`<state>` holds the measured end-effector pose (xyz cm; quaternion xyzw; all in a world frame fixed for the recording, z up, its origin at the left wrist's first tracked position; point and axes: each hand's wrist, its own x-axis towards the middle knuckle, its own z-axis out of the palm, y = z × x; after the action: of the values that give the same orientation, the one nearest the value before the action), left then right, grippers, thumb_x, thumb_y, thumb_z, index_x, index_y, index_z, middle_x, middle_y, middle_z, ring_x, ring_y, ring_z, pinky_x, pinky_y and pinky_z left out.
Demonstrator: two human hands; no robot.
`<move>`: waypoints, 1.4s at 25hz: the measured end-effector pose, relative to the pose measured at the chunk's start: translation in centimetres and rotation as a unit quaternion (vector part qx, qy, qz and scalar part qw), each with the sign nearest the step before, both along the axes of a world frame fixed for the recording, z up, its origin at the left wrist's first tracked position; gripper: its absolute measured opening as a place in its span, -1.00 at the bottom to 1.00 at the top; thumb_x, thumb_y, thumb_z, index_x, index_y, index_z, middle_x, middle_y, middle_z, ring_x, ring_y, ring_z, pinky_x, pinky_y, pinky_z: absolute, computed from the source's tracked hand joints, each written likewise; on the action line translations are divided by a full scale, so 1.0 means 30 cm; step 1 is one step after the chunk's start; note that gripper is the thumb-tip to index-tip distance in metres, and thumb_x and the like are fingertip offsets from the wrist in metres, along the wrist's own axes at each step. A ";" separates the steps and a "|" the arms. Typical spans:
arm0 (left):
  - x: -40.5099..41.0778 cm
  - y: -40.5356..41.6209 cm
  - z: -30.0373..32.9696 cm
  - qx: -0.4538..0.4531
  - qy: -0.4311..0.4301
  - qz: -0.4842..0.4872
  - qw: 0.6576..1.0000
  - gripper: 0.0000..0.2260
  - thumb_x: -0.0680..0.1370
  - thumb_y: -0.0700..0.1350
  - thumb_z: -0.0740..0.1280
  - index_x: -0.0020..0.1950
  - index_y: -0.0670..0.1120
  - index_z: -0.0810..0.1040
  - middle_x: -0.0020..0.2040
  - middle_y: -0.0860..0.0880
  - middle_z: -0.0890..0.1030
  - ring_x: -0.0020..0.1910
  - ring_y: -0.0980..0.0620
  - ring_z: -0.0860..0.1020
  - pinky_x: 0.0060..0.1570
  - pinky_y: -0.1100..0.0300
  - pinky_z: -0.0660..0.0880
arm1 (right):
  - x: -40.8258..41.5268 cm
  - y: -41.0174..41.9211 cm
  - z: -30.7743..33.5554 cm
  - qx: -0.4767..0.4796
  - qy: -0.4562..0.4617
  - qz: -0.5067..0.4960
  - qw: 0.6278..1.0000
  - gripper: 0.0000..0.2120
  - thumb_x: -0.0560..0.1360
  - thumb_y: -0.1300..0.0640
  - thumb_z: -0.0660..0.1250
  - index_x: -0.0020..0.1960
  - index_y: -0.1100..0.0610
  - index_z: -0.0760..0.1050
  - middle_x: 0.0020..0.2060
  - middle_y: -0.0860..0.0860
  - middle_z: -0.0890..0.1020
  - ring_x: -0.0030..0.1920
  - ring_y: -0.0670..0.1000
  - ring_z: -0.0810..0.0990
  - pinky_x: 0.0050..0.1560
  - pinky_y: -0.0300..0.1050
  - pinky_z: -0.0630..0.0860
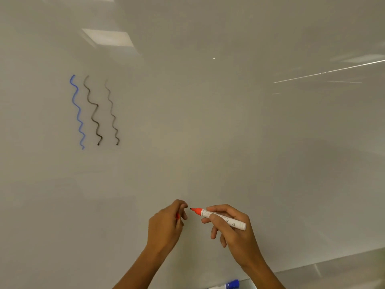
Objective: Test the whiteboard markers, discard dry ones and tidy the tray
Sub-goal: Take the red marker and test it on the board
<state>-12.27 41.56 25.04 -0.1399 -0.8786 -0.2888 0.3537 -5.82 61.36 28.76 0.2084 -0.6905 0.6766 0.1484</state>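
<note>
My right hand (231, 228) grips a white-barrelled red marker (220, 218) with its cap off, the red tip pointing left. My left hand (166, 222) is curled round the red cap (177, 215), of which only a sliver shows between the fingers. Both hands hang in front of the lower part of the whiteboard (229, 122), a small gap between the tip and the left fingers. On the board at upper left stand three wavy test lines: a blue one (77, 111), a dark black one (93, 111) and a fainter black one (112, 113).
A blue-capped marker (229, 285) lies on the tray at the bottom edge, partly cut off by the frame. The board's lower edge runs along the bottom right. Ceiling lights reflect in the board's upper part.
</note>
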 end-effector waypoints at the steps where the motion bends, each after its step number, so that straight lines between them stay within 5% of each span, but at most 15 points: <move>1: 0.015 0.007 -0.026 0.000 -0.018 -0.004 1.000 -0.82 0.65 -0.09 0.22 0.12 0.19 0.51 -0.23 0.30 0.58 -0.31 0.24 0.59 -0.30 0.32 0.54 | 0.008 -0.004 -0.029 -0.002 -0.014 0.001 1.000 -0.84 0.48 -0.01 0.38 0.00 -0.01 0.68 -0.11 0.06 0.75 -0.33 0.10 0.64 -0.46 -0.20 0.48; 9: 0.117 0.043 -0.155 0.003 -0.125 -0.058 0.990 -0.51 0.57 -0.28 0.29 0.37 0.21 0.42 0.02 0.21 0.64 -0.25 0.38 0.53 -0.13 0.57 0.38 | 0.050 -0.038 -0.148 0.000 -0.075 0.018 0.997 -0.81 0.46 0.07 0.36 -0.02 0.13 0.67 -0.20 0.11 0.74 -0.37 0.02 0.61 -0.44 -0.33 0.45; 14: 0.164 0.010 -0.249 0.000 -0.170 -0.081 0.982 -0.38 0.54 -0.32 0.29 0.36 0.34 0.27 -0.04 0.28 0.59 -0.17 0.42 0.53 -0.11 0.48 0.47 | 0.099 -0.080 -0.260 -0.001 -0.126 0.002 0.992 -0.89 0.54 0.17 0.39 -0.01 0.18 0.65 -0.21 0.12 0.74 -0.37 0.05 0.60 -0.43 -0.33 0.46; 17: 0.174 0.024 -0.258 0.009 -0.171 -0.088 0.981 -0.39 0.54 -0.32 0.27 0.41 0.28 0.33 -0.03 0.22 0.64 -0.20 0.32 0.55 -0.05 0.29 0.57 | 0.120 -0.069 -0.269 -0.011 -0.138 -0.010 0.990 -0.78 0.46 0.08 0.37 -0.01 0.21 0.63 -0.21 0.14 0.73 -0.36 0.07 0.60 -0.44 -0.32 0.45; 21: 0.164 0.013 -0.282 0.003 -0.174 -0.154 0.973 -0.40 0.52 -0.33 0.27 0.40 0.26 0.37 0.00 0.26 0.62 -0.07 0.24 0.58 -0.02 0.23 0.58 | 0.136 -0.090 -0.298 -0.031 -0.180 -0.011 0.983 -0.91 0.54 0.24 0.41 -0.02 0.23 0.51 -0.31 0.16 0.69 -0.42 0.02 0.54 -0.45 -0.25 0.44; 26: 0.162 -0.004 -0.311 0.141 -0.265 -0.296 0.907 -0.28 0.37 -0.56 0.13 0.31 0.11 0.52 0.13 0.15 0.61 -0.02 -0.04 0.62 -0.08 0.04 0.62 | 0.172 -0.060 -0.321 0.020 -0.216 -0.061 0.974 -0.87 0.48 0.16 0.49 -0.05 0.19 0.59 -0.28 0.12 0.72 -0.41 -0.08 0.54 -0.43 -0.24 0.41; 35: 0.143 0.026 -0.306 0.204 -0.351 -0.424 0.810 -0.39 0.44 -0.51 0.24 0.35 0.04 0.48 0.22 0.08 0.59 0.23 -0.02 0.56 0.13 0.02 0.59 | 0.182 -0.025 -0.356 0.061 -0.262 -0.111 0.957 -0.87 0.46 0.11 0.52 -0.04 0.12 0.63 -0.24 0.16 0.71 -0.45 -0.04 0.46 -0.45 -0.15 0.38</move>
<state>-7.97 42.34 15.85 -0.3123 -0.7175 -0.6118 -0.1155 -0.35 60.60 18.08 -0.0457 -0.7637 0.6435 0.0235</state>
